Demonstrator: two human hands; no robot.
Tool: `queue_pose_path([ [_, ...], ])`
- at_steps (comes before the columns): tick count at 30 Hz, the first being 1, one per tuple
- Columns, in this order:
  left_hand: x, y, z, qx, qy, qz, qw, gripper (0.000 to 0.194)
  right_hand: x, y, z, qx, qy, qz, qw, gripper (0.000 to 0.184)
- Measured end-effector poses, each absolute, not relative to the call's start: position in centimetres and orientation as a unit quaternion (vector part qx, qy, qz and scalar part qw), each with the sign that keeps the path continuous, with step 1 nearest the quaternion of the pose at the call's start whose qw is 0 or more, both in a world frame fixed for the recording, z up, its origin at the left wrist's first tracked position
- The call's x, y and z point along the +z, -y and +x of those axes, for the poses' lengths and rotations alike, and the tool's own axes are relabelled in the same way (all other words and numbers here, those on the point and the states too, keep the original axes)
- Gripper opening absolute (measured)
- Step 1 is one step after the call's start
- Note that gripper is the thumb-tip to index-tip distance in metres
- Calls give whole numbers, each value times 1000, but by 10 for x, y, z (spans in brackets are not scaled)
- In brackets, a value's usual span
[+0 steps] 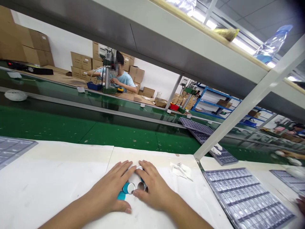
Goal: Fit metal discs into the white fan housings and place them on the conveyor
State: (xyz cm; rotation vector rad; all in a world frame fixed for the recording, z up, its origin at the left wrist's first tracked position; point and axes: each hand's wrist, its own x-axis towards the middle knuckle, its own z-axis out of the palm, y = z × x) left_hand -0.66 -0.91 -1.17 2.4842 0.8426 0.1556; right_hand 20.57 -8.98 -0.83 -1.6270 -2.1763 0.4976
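Both hands lie low over the white table, fingertips almost meeting around several small round pieces. My left hand (pixel 116 186) is spread, its palm side against blue discs (pixel 121 195) that stick out between thumb and forefinger. Its thumb points right along the table. My right hand (pixel 153 186) is spread too, partly covering round metal pieces (pixel 141 185). A silver-topped round piece with a blue side (pixel 131 188) sits in the gap between the hands. Another silver round piece (pixel 139 167) shows near the right fingertips. How many pieces lie beneath the palms is hidden.
At right lies a clear-celled plastic tray (pixel 247 197); another tray (pixel 14 149) is at the left edge. A crumpled white tissue (pixel 181 171) lies beside a slanted white post (pixel 235 117). Beyond the green conveyor (pixel 133 135), a person (pixel 124 78) works at a drill press.
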Motion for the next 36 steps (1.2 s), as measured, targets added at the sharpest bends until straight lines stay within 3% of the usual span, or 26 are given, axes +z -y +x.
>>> queue_pose_path([
  [5,-2,17,3,116,-285,901,304,76,-14,88,189,113,798,-536,252,50],
  [9,9,21,3,120,-264,896,336,53,-11,89,194,122,791,-546,248,47],
  [11,9,18,-3,120,-273,897,326,65,-7,91,202,149,785,-556,230,64],
  [14,2,10,-13,81,-303,908,279,113,-1,93,215,192,788,-558,178,98],
  [16,-5,5,-16,43,-302,918,254,130,0,93,219,208,797,-548,146,108],
  [24,-15,10,6,41,-289,904,312,137,-9,83,197,215,834,-462,210,102],
  [29,-12,13,6,48,-300,893,332,130,-11,85,196,238,808,-468,265,89],
  [32,-6,11,-2,55,-301,895,325,128,-7,87,203,238,800,-493,247,99],
  [36,16,5,-17,25,-327,912,246,119,11,93,222,241,778,-560,152,105],
])
